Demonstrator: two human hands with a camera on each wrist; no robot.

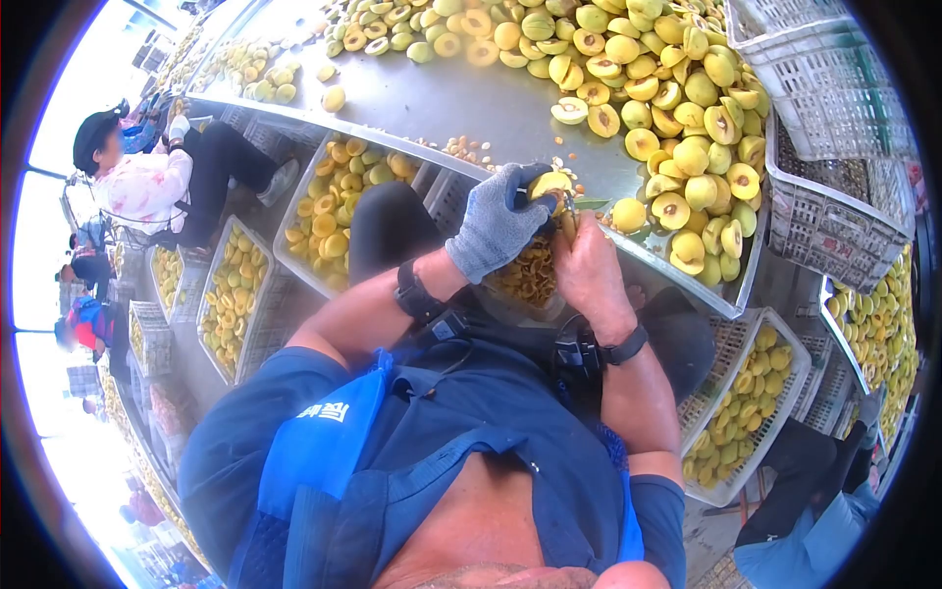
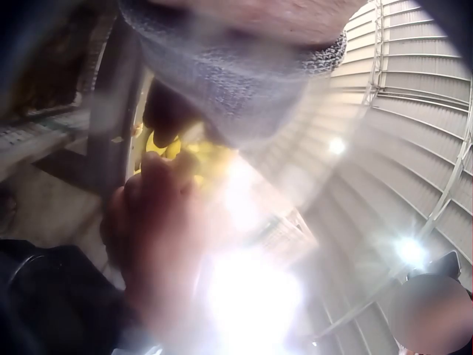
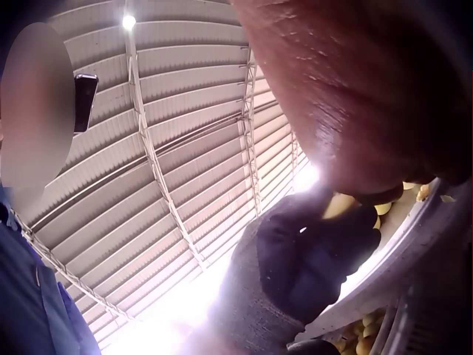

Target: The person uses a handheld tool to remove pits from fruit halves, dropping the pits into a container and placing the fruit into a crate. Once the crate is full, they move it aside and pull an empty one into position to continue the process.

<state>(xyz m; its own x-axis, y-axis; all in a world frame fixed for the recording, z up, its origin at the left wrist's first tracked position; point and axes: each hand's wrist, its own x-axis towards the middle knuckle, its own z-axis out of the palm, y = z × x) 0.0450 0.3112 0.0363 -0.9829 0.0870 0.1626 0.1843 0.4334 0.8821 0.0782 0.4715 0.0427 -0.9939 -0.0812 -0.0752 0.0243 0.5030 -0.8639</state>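
I see the gloved left hand [image 1: 496, 228] cupping the fruit [image 1: 549, 184], with the right hand [image 1: 587, 267] gripping a knife [image 1: 568, 218] at its 5 o'clock.

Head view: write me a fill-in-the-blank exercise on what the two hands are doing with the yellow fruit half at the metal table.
1. The left hand wears a knitted ____ glove.
2. It grips a halved yellow fruit while the right hand is ____, with no glove.
3. The right hand holds a slim tool against the ____.
4. Loose fruit halves lie heaped on the shiny ____ table.

Missing words: grey; bare; fruit; metal
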